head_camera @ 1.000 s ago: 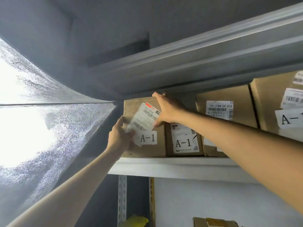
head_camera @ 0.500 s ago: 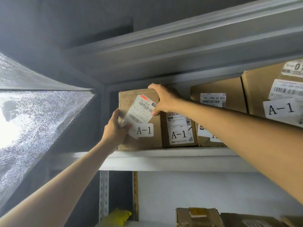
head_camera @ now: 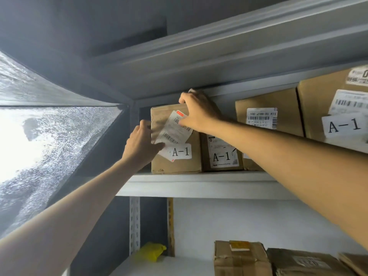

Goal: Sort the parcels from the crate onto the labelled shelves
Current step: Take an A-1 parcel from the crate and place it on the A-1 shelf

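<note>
A brown cardboard parcel (head_camera: 179, 164) with a white shipping label and an "A-1" tag stands at the left end of the upper white shelf (head_camera: 199, 186). My left hand (head_camera: 142, 145) presses on its left front edge, thumb on the label. My right hand (head_camera: 199, 111) grips its top right corner, fingers curled over the top. Beside it stand a second A-1 parcel (head_camera: 222, 154), a taller box (head_camera: 268, 116) and a large A-1 box (head_camera: 338, 116) at far right.
The shelf above (head_camera: 219, 62) leaves little room over the parcels. A frosted bright window (head_camera: 39, 146) fills the left. On the lower shelf lie a yellow bag (head_camera: 151, 253) and several worn cardboard boxes (head_camera: 241, 257). A perforated upright post (head_camera: 134, 224) stands below the shelf's left end.
The view has shifted slightly; my right hand has slid from the parcel's upper front to over its top right corner. My left hand has risen along the left edge. The parcel stays on the shelf.
</note>
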